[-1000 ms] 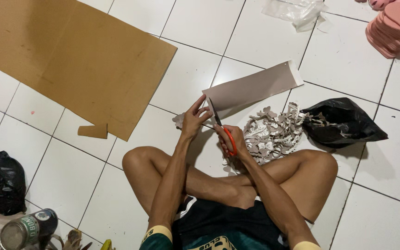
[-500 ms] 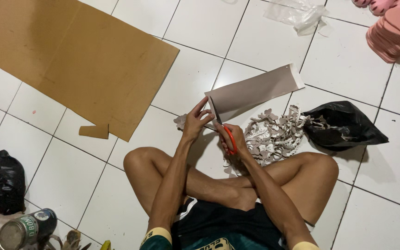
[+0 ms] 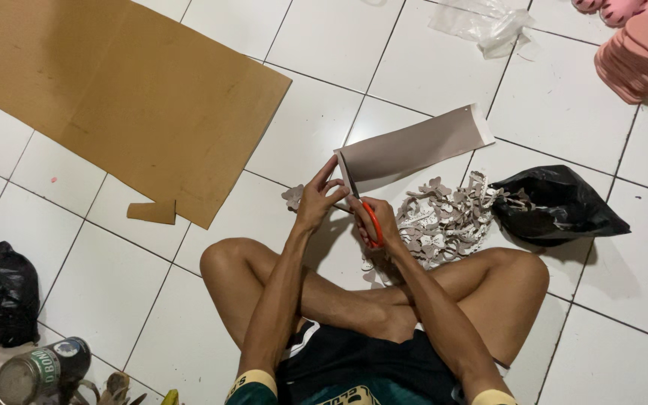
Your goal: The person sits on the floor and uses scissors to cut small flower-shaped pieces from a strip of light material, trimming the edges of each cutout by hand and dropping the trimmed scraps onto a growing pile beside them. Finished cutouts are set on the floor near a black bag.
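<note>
The right hand (image 3: pixel 378 225) grips orange scissors (image 3: pixel 369 219), blades pointing far into the near-left end of the grey sheet (image 3: pixel 414 148). The left hand (image 3: pixel 316 201) pinches that edge. The sheet's long axis runs far-right across the floor (image 3: pixel 429 67), beside scraps (image 3: pixel 444 217).

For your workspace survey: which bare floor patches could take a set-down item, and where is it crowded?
Free: white tiles between the cardboard sheet and grey strip; tiles right of the black bag. Crowded: the cut scraps beside the right hand, and the can corner.
</note>
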{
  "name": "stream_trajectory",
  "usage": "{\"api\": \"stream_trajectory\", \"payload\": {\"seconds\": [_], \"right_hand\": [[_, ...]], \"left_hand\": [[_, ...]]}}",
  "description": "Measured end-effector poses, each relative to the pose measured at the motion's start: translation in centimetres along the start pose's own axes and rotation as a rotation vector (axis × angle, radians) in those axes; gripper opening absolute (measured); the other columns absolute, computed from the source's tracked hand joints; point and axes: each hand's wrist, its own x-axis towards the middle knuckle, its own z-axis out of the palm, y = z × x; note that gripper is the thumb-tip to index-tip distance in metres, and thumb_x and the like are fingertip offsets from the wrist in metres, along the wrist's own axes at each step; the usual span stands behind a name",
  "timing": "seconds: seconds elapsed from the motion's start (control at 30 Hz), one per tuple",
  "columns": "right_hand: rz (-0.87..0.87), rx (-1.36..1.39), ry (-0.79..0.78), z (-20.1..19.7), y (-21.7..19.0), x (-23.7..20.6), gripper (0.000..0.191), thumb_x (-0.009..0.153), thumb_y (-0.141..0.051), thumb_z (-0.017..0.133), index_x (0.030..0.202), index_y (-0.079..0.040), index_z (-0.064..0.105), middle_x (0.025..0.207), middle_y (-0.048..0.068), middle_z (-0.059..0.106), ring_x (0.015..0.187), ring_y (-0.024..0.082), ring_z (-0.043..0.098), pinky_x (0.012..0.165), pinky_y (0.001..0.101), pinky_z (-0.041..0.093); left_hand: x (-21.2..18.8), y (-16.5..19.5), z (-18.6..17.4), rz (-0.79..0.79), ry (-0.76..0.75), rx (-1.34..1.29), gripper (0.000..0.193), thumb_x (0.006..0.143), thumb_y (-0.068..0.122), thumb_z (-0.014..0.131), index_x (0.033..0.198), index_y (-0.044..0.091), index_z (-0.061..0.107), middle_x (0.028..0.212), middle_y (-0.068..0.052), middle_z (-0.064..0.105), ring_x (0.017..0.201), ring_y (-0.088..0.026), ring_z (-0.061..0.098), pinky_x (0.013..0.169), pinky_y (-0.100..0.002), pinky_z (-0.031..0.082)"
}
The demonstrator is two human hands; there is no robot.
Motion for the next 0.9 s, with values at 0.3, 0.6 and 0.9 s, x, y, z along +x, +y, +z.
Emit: {"api": "stream_trajectory", "payload": {"seconds": [0.3, 0.6, 0.9], "right_hand": [[0.015, 0.072, -0.016, 0.2, -1.2, 0.1, 0.057, 0.094, -0.057, 0.063, 0.072, -0.005, 0.064, 0.043, -0.002, 0.047, 0.029, 0.009, 0.045, 0.025, 0.0253, 0.036], [0.003, 0.046, -0.004, 0.5, -1.2, 0.4, 0.059, 0.096, -0.055, 0.064, 0.063, -0.006, 0.058, 0.041, -0.001, 0.045, 0.027, 0.01, 0.045, 0.024, 0.0254, 0.037], [-0.136, -0.008, 0.014, 0.5, -0.9, 1.3, 0.06, 0.098, -0.056, 0.056, 0.066, -0.006, 0.063, 0.041, -0.003, 0.05, 0.028, 0.008, 0.049, 0.025, 0.0235, 0.038]], "left_hand": [[0.0, 0.1, -0.2, 0.027, -0.01, -0.033, 0.084, 0.085, -0.002, 0.076, 0.159, 0.003, 0.037, 0.162, -0.014, 0.045, 0.103, -0.014, 0.06, 0.098, -0.031, 0.058], [0.0, 0.8, -0.6, 0.015, -0.02, -0.022, 0.083, 0.086, 0.003, 0.079, 0.158, 0.004, 0.038, 0.162, -0.014, 0.044, 0.105, -0.014, 0.062, 0.103, -0.032, 0.057], [-1.2, 0.5, -0.7, 0.013, -0.046, 0.167, 0.089, 0.084, 0.001, 0.083, 0.161, 0.008, 0.038, 0.163, -0.015, 0.047, 0.115, -0.017, 0.069, 0.11, -0.032, 0.05]]}}
